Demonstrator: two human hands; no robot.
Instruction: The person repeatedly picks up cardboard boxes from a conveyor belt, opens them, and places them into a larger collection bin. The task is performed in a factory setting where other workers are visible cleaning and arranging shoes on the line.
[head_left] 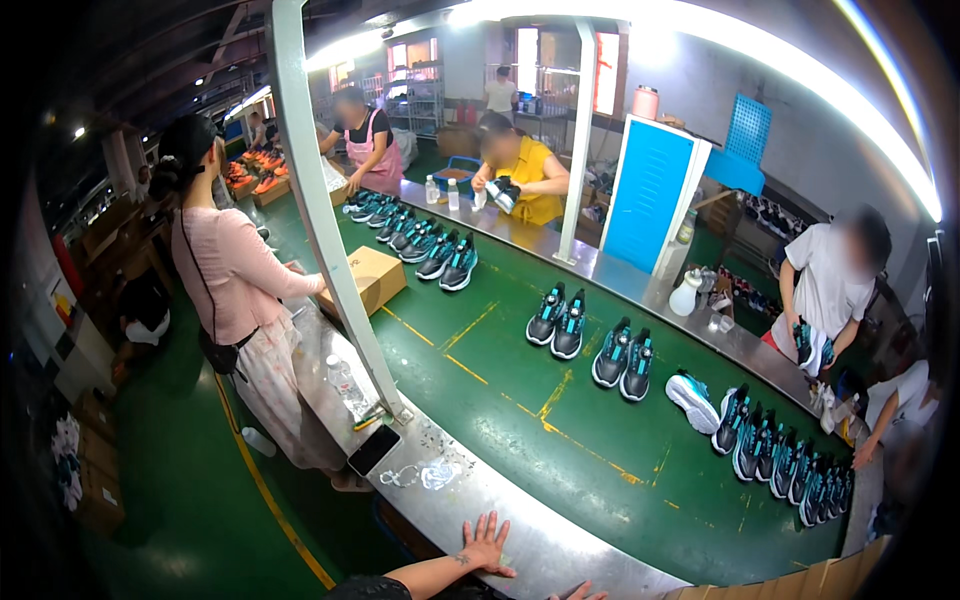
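Flat, left hand (487, 543) on metal ledge (560, 555)

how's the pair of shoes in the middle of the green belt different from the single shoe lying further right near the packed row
The middle pair stands upright, two shoes side by side, dark uppers with teal accents showing. The single shoe lies tipped on its side, alone, its pale sole turned to the camera. The pair sits apart from other shoes; the single shoe lies just beside the packed row. Both rest on the green belt and look like the same dark and teal model.
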